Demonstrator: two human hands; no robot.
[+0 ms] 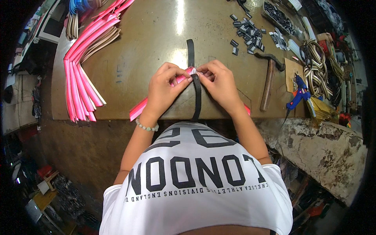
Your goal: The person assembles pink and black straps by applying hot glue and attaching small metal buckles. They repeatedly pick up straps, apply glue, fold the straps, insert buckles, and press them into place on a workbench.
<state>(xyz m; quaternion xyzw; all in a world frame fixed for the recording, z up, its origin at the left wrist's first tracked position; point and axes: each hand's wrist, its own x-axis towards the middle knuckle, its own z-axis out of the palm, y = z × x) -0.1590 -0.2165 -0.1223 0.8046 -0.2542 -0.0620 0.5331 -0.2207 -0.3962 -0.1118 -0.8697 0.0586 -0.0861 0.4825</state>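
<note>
My left hand [166, 84] and my right hand [218, 81] meet fingertip to fingertip over the worktable, both closed in a pinch. Between them a pink strip [137, 109] is bent at its middle, its ends showing beside my left forearm and past my right one. A narrow black strap [197, 98] crosses at the bend and hangs toward the near edge; its far part [190, 51] lies beyond my hands. My left fingers grip the pink strip, and my right thumb and forefinger pinch the strap at the crossing. Something small and whitish shows there, partly hidden by fingers.
Bundled pink strips [76, 78] lie at the table's left. Small black pieces [248, 33] are scattered at far right, near a tray [278, 17] of more. A wooden-handled hammer [269, 78], a blue glue gun [299, 94] and coiled cords [315, 70] lie on the right.
</note>
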